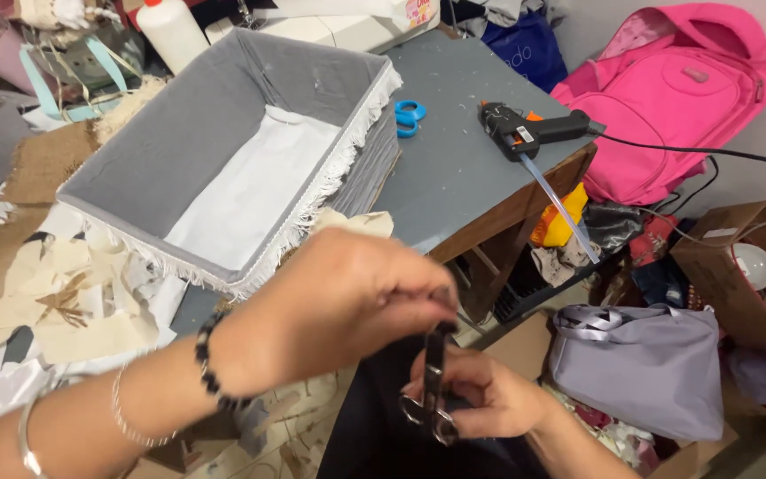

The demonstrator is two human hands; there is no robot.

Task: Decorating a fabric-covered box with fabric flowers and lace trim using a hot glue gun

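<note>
My right hand (498,401) holds a small pair of metal scissors (434,383) upright, ring handles down, over a dark cloth (367,433) on my lap. My left hand (339,306), with a beaded bracelet and thin bangles on the wrist, reaches across from the left and pinches the top end of the scissors with its fingertips. Both hands are in front of the table's near corner. Beyond them on the table stands a rectangular box (179,133) lined with grey fabric, edged with white fringe, with a white sheet inside.
On the grey table top (454,177) lie blue-handled scissors (410,115) and a black glue gun (534,131) with its cord running right. A white glue bottle (170,31) stands behind. Paper scraps (64,302) lie left. A pink backpack (676,98), a lilac bag (640,364) and a cardboard box (738,257) crowd the right.
</note>
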